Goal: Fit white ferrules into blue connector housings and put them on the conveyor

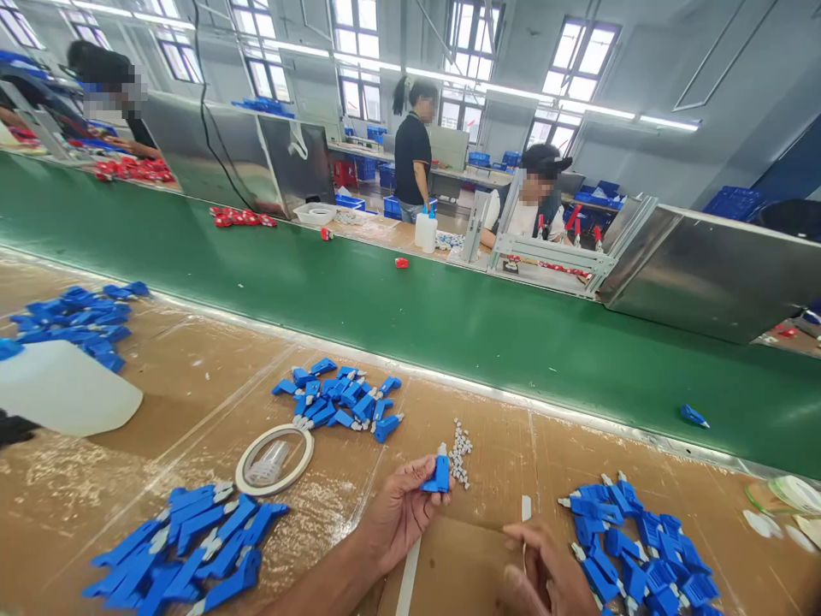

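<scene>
My left hand [407, 513] pinches a blue plastic part [439, 473] with a whitish tip pointing up, just above the table. Right behind it lies a small heap of tiny grey pieces [459, 453]. Low in the view, my right hand [548, 569] is over a brown cardboard sheet [455, 556], its thumb and forefinger apart and nothing visible between them. Near that hand, to its right, is a pile of blue parts [641, 543] with pale tips. Another pile of blue parts [192, 543] lies left of my left forearm.
A tape roll [242, 469] encircles clear plastic pieces. More blue parts [343, 398] lie behind it, and others [77, 321] sit far left near a white bottle [64, 389]. A green conveyor belt [449, 308] crosses ahead, carrying red parts. Several people work beyond it.
</scene>
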{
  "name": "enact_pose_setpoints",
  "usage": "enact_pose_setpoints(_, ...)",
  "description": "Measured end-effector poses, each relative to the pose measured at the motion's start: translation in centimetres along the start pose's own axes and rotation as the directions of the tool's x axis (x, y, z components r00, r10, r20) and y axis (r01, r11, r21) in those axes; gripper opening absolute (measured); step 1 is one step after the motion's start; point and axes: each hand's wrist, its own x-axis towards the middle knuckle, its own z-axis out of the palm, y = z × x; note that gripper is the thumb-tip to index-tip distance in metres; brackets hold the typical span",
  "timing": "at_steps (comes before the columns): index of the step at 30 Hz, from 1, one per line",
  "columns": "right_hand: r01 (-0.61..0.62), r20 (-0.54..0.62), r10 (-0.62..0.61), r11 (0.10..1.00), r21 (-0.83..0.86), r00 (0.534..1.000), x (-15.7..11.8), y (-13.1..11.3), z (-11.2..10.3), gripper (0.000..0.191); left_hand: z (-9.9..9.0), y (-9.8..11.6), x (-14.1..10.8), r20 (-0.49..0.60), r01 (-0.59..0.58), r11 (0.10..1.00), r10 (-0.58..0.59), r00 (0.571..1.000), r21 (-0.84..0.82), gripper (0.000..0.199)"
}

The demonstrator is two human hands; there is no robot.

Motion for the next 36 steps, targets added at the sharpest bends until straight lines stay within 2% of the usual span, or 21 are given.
enact_pose_setpoints(2, -0.081, -0.003, 0.081, 0.994, -0.08, 0.997, 2.4, -0.2, -0.3, 0.02, 0.2, 0.0, 0.3, -0.088, -0.068, 0.997, 0.065, 0.994, -0.025, 0.011)
enact_pose_setpoints(4, -0.088, 0.066, 0.102, 0.978, -0.188, 0.993, 4.7, -0.7, -0.1, 0.019, 0.2, 0.1, 0.6, -0.168, -0.107, 0.994, 0.099, 0.981, -0.034, 0.018)
enact_pose_setpoints(7, -0.022, 0.173, 0.075, 0.958, -0.287, 0.982, 7.2, -1.2, 0.9, 0.018, 0.2, 0.0, 1.0, -0.238, -0.124, 0.991, 0.11, 0.965, -0.044, 0.026)
enact_pose_setpoints(11, 0.066, 0.244, 0.022, 0.935, -0.348, 0.97, 8.1, -0.7, 2.2, 0.028, 0.2, -0.2, 1.3, -0.248, -0.124, 0.99, 0.105, 0.963, -0.062, 0.029)
enact_pose_setpoints(15, 0.115, 0.284, 0.017, 0.891, -0.439, 0.959, 8.2, 0.0, 2.6, 0.034, 0.2, -0.4, 1.3, -0.226, -0.104, 0.992, 0.087, 0.97, -0.065, 0.027)
enact_pose_setpoints(19, 0.157, 0.331, 0.026, 0.844, -0.513, 0.943, 8.8, -0.2, 2.5, 0.036, 0.1, -0.5, 1.3, -0.197, -0.09, 0.994, 0.077, 0.977, -0.061, 0.022)
enact_pose_setpoints(22, 0.185, 0.364, 0.027, 0.823, -0.536, 0.931, 9.3, -0.8, 2.5, 0.032, 0.0, -0.7, 1.2, -0.111, -0.094, 0.995, 0.09, 0.99, -0.033, 0.012)
enact_pose_setpoints(25, 0.194, 0.374, 0.028, 0.819, -0.54, 0.927, 9.3, -1.2, 2.4, 0.031, -0.2, -1.1, 1.2, 0.032, -0.095, 0.995, 0.094, 0.995, 0.027, 0.029)
enact_pose_setpoints(28, 0.185, 0.353, 0.012, 0.834, -0.52, 0.935, 8.8, -1.2, 1.6, 0.026, -0.7, -1.6, 1.4, 0.11, -0.099, 0.992, 0.09, 0.99, 0.08, 0.04)
enact_pose_setpoints(30, 0.104, 0.288, 0.0, 0.932, -0.348, 0.958, 8.1, -1.1, 0.8, 0.02, -1.1, -2.0, 1.7, 0.142, -0.097, 0.99, 0.083, 0.986, 0.098, 0.043)
enact_pose_setpoints(31, 0.021, 0.247, 0.021, 0.986, -0.164, 0.969, 7.7, -1.0, 0.4, 0.025, -1.4, -2.3, 1.8, 0.159, -0.089, 0.99, 0.071, 0.985, 0.108, 0.045)
enact_pose_setpoints(32, -0.08, 0.213, 0.064, 0.994, 0.069, 0.975, 7.3, -0.9, 0.2, 0.033, -1.6, -2.5, 1.9, 0.176, -0.078, 0.989, 0.055, 0.983, 0.123, 0.046)
enact_pose_setpoints(33, -0.179, 0.198, 0.121, 0.934, 0.309, 0.973, 6.9, -0.9, 0.1, 0.041, -1.7, -2.8, 2.0, 0.192, -0.067, 0.987, 0.038, 0.981, 0.145, 0.047)
enact_pose_setpoints(34, -0.258, 0.205, 0.176, 0.823, 0.506, 0.963, 6.5, -0.9, 0.1, 0.047, -1.9, -3.0, 2.0, 0.207, -0.057, 0.983, 0.02, 0.978, 0.174, 0.048)
enact_pose_setpoints(36, -0.348, 0.244, 0.251, 0.601, 0.719, 0.937, 5.9, -1.1, 0.6, 0.054, -2.0, -3.3, 1.8, 0.234, -0.041, 0.971, -0.015, 0.972, 0.235, 0.047)
